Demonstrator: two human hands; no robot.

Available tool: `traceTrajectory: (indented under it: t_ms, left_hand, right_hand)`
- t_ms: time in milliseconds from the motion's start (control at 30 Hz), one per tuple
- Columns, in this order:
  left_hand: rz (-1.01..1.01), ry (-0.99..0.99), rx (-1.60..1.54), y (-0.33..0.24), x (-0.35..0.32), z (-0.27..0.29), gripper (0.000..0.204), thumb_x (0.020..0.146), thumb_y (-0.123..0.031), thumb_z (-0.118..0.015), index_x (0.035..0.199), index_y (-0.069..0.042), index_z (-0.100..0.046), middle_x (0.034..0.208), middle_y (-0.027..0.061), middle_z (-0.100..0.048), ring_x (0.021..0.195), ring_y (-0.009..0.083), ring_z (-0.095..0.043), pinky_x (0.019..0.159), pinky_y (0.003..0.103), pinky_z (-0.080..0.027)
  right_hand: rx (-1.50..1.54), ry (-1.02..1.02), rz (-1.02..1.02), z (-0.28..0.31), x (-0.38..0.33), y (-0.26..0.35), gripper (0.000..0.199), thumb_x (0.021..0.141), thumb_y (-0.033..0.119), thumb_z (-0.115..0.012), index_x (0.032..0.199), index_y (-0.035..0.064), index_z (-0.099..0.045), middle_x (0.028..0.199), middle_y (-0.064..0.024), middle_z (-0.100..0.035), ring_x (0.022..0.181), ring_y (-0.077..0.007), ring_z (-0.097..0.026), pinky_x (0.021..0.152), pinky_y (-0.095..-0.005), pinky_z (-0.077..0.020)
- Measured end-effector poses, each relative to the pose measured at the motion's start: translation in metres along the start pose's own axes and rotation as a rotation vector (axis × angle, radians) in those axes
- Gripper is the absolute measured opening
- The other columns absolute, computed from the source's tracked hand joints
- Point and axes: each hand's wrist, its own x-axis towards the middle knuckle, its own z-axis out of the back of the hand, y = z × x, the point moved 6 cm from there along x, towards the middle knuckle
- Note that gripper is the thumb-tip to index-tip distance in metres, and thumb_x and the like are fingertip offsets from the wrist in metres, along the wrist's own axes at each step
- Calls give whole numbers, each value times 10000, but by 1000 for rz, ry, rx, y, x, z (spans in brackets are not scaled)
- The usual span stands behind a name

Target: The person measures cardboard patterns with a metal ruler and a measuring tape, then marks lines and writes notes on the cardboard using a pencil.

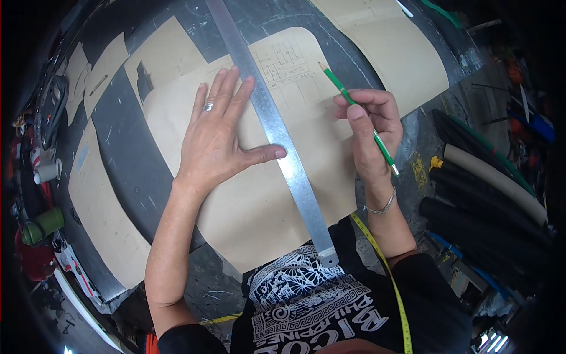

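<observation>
My left hand (221, 133) lies flat with fingers spread on a long metal ruler (277, 135), pressing it onto a brown paper pattern sheet (259, 206) on the dark table (127, 165). The ruler runs diagonally from the top of the view down to my body. My right hand (371, 127) grips a green pencil (356, 115), its tip pointing up and left, hovering just right of the ruler over pencil sketches on the paper. A ring is on my left hand and a bracelet on my right wrist.
More brown paper pieces (109, 218) lie at the left and upper right (389, 53). Thread cones (44, 224) and clutter crowd the left table edge. Rolls of dark and cream material (489, 189) are stacked at right. A yellow tape measure (389, 277) hangs around my neck.
</observation>
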Motion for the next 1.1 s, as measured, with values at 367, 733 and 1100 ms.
traceTrajectory:
  t_ms: [367, 733, 1100]
  left_hand:
    - [-34, -6, 7, 1, 0, 0, 1282, 597, -739, -881, 1605, -82, -439, 1670, 217, -382, 1586, 353, -307, 1325, 554, -153]
    - [-16, 1, -11, 2, 0, -2, 1302, 563, -661, -937, 1624, -109, -421, 1677, 196, -384, 1588, 334, -311, 1331, 540, -153]
    - [-31, -15, -61, 4, -1, 1, 1285, 551, -601, -965, 1613, -104, -440, 1668, 203, -400, 1585, 346, -317, 1328, 549, -154]
  right_hand:
    - [-42, -32, 55, 4, -2, 6, 246, 1020, 114, -673, 1209, -15, -582, 1112, -179, -734, 953, -181, -693, 894, -327, -569]
    - [-316, 243, -137, -34, 5, 18, 163, 958, -18, -696, 1115, -11, -654, 1096, -114, -754, 988, -133, -710, 850, -270, -558]
    - [-300, 231, -200, -40, 2, 1, 116, 940, -31, -704, 1055, -17, -692, 991, -34, -729, 878, -58, -654, 775, -219, -508]
